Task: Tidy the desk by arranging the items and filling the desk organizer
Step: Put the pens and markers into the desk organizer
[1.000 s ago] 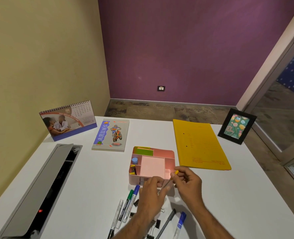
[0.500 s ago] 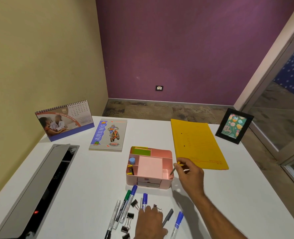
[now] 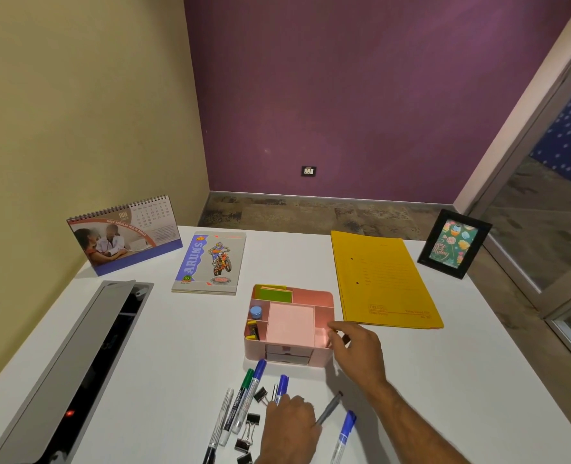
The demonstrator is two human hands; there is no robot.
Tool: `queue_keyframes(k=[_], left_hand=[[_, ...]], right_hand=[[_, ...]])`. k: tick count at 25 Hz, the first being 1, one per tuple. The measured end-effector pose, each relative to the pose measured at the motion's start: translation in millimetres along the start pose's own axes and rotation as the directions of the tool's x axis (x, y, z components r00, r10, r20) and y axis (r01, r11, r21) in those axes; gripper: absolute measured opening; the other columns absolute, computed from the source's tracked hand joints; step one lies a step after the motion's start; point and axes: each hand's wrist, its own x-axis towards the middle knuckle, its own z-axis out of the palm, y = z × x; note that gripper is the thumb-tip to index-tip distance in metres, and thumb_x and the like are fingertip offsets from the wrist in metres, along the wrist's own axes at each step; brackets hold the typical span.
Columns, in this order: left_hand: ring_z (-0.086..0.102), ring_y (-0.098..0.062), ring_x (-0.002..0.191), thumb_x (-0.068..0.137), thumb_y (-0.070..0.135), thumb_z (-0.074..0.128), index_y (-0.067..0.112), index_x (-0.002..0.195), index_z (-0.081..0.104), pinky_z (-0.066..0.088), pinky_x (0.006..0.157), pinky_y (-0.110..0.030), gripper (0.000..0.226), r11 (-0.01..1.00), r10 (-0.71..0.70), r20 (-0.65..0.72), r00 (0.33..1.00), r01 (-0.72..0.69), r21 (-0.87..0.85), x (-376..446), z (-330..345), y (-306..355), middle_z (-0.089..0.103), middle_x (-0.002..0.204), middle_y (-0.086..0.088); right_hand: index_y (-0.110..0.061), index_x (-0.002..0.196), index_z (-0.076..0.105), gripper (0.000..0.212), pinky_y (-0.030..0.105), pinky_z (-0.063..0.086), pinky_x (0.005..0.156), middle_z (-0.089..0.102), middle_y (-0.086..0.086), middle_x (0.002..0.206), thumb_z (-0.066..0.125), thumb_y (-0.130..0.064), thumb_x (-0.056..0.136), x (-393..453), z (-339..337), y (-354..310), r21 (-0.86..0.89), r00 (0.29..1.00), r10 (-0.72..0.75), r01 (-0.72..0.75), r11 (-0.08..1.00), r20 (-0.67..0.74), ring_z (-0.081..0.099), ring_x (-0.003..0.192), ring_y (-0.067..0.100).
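Note:
The pink desk organizer [image 3: 310,293] stands mid-desk, holding green sticky notes [image 3: 275,294], a small blue cap [image 3: 256,311] and a yellow-black item [image 3: 252,331]. My right hand [image 3: 357,349] hovers at its right compartment, fingers loosely apart, with nothing visible in them. My left hand [image 3: 290,426] lies palm down at the near edge, over a blue marker [image 3: 282,385] and a grey pen [image 3: 329,408]; its grip is hidden. A green marker [image 3: 245,386], another blue marker [image 3: 257,373], a white pen [image 3: 225,413], binder clips [image 3: 252,421] and a blue pen [image 3: 346,430] lie loose beside it.
A desk calendar [image 3: 126,236] stands at the back left beside a notebook [image 3: 210,262]. A yellow folder [image 3: 384,283] lies right of the organizer, with a black photo frame [image 3: 454,244] beyond it. An open grey cable tray [image 3: 76,363] runs along the left edge.
My right hand carried a yellow-tipped pen to the organizer's right side, and the pen no longer shows in its fingers. My left hand dropped back onto the pens near the front edge.

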Motion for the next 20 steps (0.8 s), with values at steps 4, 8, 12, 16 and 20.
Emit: queue_keyframes(k=[4, 8, 12, 16, 20], left_hand=[[0.053, -0.015, 0.102, 0.095, 0.044, 0.048, 0.024, 0.101, 0.068, 0.037, 0.091, -0.039, 0.028, 0.977, -0.062, -0.182, 0.981, 0.023, -0.213, 0.8, -14.4, 2.3, 0.064, 0.105, 0.006], [0.053, -0.008, 0.098, 0.097, 0.046, 0.047, 0.030, 0.103, 0.068, 0.042, 0.091, -0.034, 0.027, 0.913, -0.136, -0.284, 0.949, 0.009, -0.407, 4.3, -24.7, 1.9, 0.063, 0.104, 0.013], [0.054, -0.006, 0.093, 0.095, 0.044, 0.053, 0.034, 0.095, 0.068, 0.048, 0.087, -0.035, 0.018, 0.842, -0.164, -0.391, 0.905, -0.078, -0.534, 5.8, -29.2, 3.3, 0.057, 0.093, 0.022], [0.053, -0.003, 0.093, 0.095, 0.040, 0.056, 0.032, 0.100, 0.069, 0.047, 0.085, -0.030, 0.015, 0.842, -0.158, -0.447, 0.880, -0.116, -0.526, 7.2, -37.2, 1.7, 0.054, 0.094, 0.023], [0.057, -0.001, 0.086, 0.096, 0.041, 0.055, 0.033, 0.102, 0.065, 0.052, 0.076, -0.024, 0.014, 0.800, -0.208, -0.453, 0.867, -0.116, -0.589, 5.5, -45.0, -3.1, 0.059, 0.091, 0.023]], right_hand=[[-0.026, 0.110, 0.073, 0.023, 0.029, 0.058, 0.079, 0.070, -0.004, 0.118, 0.068, -0.026, 0.087, -2.4, -1.9, 2.7, 0.063, 1.000, -0.021, 0.022, 0.998, -0.017, 0.063, 0.092, 0.010], [-0.029, 0.115, 0.070, 0.030, 0.031, 0.059, 0.073, 0.068, -0.007, 0.121, 0.070, -0.034, 0.085, -9.3, -4.2, 4.5, 0.072, 0.997, -0.035, 0.040, 0.997, -0.065, 0.064, 0.097, 0.013], [-0.023, 0.111, 0.070, 0.032, 0.011, 0.046, 0.059, 0.071, -0.009, 0.097, 0.077, -0.023, 0.080, -18.5, -10.0, -10.2, 0.228, 0.995, -0.064, 0.080, 0.971, -0.075, 0.058, 0.067, 0.001], [-0.029, 0.101, 0.069, 0.032, 0.014, 0.053, 0.067, 0.069, -0.016, 0.085, 0.079, -0.010, 0.076, -23.9, -11.1, -27.4, 0.390, 1.000, -0.026, 0.025, 0.921, -0.002, 0.064, 0.080, -0.001], [-0.026, 0.097, 0.067, 0.032, 0.016, 0.053, 0.061, 0.067, -0.005, 0.081, 0.078, -0.004, 0.076, -18.0, -14.5, -38.3, 0.489, 0.999, 0.003, 0.024, 0.872, -0.054, 0.062, 0.074, 0.012]])
